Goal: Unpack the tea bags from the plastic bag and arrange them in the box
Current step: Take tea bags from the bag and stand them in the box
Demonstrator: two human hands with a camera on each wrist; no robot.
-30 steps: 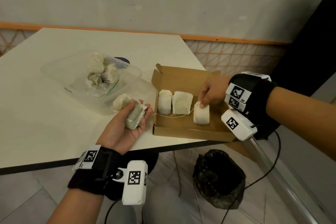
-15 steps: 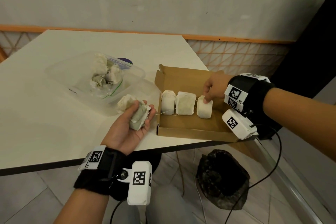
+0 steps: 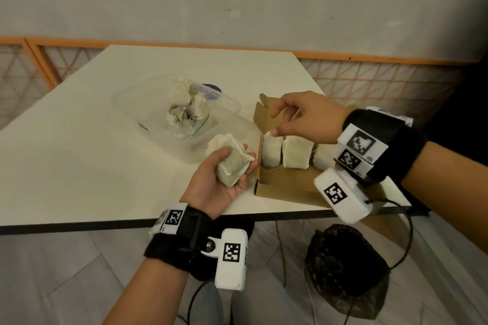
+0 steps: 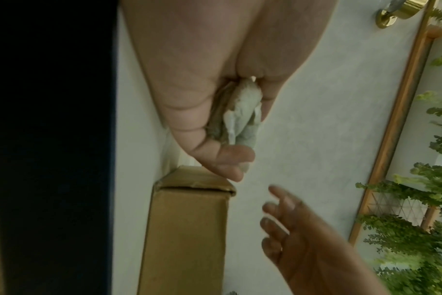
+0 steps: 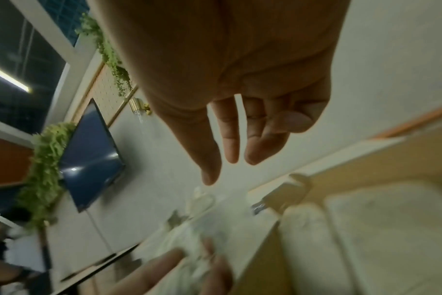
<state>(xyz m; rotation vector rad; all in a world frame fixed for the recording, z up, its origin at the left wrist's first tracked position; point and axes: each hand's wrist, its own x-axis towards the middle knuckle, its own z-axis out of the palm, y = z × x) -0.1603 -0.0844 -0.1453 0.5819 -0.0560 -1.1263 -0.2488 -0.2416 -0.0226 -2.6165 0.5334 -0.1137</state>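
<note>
White counter, matte, square-cornered with a dark edge band; grey plaster wall behind, orange-framed lattice panel along its base. Tiled floor below, a crumpled black bag and cables under the near edge.

Hard to read: the third tea bag in the cardboard box is mostly hidden behind the right wrist unit; the right wrist view is motion-blurred on the box and bags. The box's right end is covered too.

Clear plastic bag lies on the counter left of the box, a wad of crumpled tea bags inside, green zip line showing.

Box is brown corrugated, flap up, at the counter's near right corner. Pale papery tea bags stand side by side in a row, strings trailing.

Left hand palm up just left of the box, grip curled round a few creased tea bags. Right hand hovers over the box's left end, fingers loose, holding nothing.
</note>
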